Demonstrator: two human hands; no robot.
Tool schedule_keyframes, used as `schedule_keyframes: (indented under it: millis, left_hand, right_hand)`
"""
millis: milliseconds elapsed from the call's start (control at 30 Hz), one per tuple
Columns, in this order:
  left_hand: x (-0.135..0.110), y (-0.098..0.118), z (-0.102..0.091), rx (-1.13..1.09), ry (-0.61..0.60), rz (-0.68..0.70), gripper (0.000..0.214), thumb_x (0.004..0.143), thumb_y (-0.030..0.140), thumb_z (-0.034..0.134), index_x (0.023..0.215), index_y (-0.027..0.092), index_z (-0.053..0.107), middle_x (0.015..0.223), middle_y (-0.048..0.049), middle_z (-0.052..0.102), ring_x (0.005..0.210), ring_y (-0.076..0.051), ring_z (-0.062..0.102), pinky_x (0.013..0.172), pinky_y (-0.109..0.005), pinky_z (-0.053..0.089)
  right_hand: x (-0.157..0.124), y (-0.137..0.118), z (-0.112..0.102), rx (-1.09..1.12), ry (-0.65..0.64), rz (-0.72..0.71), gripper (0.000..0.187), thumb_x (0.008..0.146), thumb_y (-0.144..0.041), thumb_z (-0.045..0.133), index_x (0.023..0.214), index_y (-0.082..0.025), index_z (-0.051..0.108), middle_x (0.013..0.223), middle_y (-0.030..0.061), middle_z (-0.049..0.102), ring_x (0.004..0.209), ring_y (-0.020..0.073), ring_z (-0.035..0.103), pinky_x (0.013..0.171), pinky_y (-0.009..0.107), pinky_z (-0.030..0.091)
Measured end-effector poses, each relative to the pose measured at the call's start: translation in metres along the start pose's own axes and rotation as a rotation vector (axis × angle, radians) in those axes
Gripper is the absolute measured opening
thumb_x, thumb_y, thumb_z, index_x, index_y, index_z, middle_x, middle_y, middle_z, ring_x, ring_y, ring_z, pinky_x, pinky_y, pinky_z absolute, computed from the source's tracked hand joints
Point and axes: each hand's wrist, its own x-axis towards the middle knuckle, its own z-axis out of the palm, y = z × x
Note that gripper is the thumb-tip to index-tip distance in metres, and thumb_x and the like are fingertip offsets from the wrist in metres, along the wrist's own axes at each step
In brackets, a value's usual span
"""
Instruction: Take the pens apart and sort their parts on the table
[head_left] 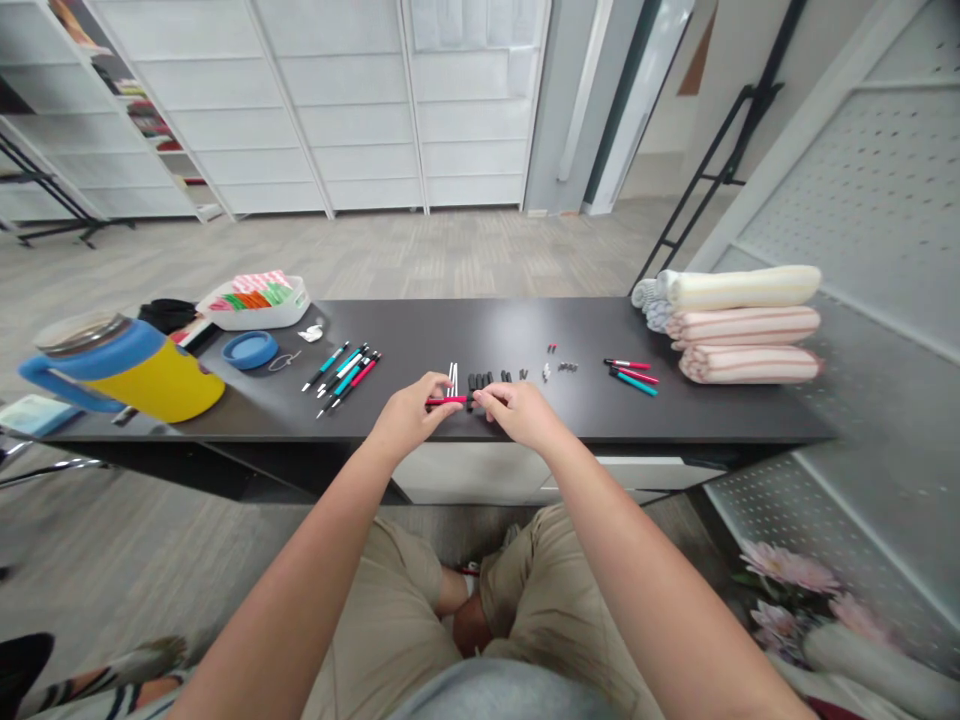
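My left hand (pixel 405 412) pinches a red pen barrel (pixel 448 400) held level above the front of the dark table. At the barrel's right end, my right hand (pixel 523 410) has its thumb and fingers closed on a small black pen part (pixel 474 398); whether the two pieces are joined I cannot tell. Just behind my fingers lie thin white tubes (pixel 452 374) and a row of black sleeves (pixel 480 381). Rightward sit tiny metal-looking pieces (pixel 568 367) and two small red-and-black bits (pixel 552 349). Several red and teal barrels (pixel 634 376) rest farther right, with whole pens (pixel 349 380) to the left.
A yellow-and-blue mug (pixel 161 370) lies on its side at the left, near a blue lid (pixel 250 350). Behind it stands a white basket (pixel 259 316) of colourful packets. Rolled towels (pixel 750 325) are stacked at the right end of the table (pixel 420 325).
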Motion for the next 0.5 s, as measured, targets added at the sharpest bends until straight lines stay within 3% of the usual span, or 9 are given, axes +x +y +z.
schedule_keyframes:
  millis: [133, 500]
  left_hand:
    - [0.0024, -0.0018, -0.0019, -0.017, -0.038, 0.025, 0.031, 0.098, 0.051, 0.063, 0.099, 0.021, 0.070, 0.087, -0.0017, 0.071, 0.072, -0.015, 0.060, 0.067, -0.026, 0.042]
    - [0.0046, 0.0012, -0.0031, -0.001, -0.131, 0.037, 0.042, 0.102, 0.052, 0.051, 0.087, 0.023, 0.076, 0.079, -0.0030, 0.073, 0.073, -0.017, 0.062, 0.070, -0.028, 0.042]
  right_hand:
    - [0.0005, 0.0044, -0.0004, 0.008, 0.022, -0.002, 0.035, 0.104, -0.043, 0.054, 0.090, -0.023, 0.079, 0.070, -0.0015, 0.073, 0.059, 0.0128, 0.059, 0.059, 0.026, 0.036]
    - [-0.0026, 0.0023, -0.0023, 0.022, 0.035, -0.051, 0.026, 0.102, -0.033, 0.058, 0.087, -0.022, 0.076, 0.076, -0.0012, 0.075, 0.067, 0.0135, 0.061, 0.067, 0.025, 0.041]
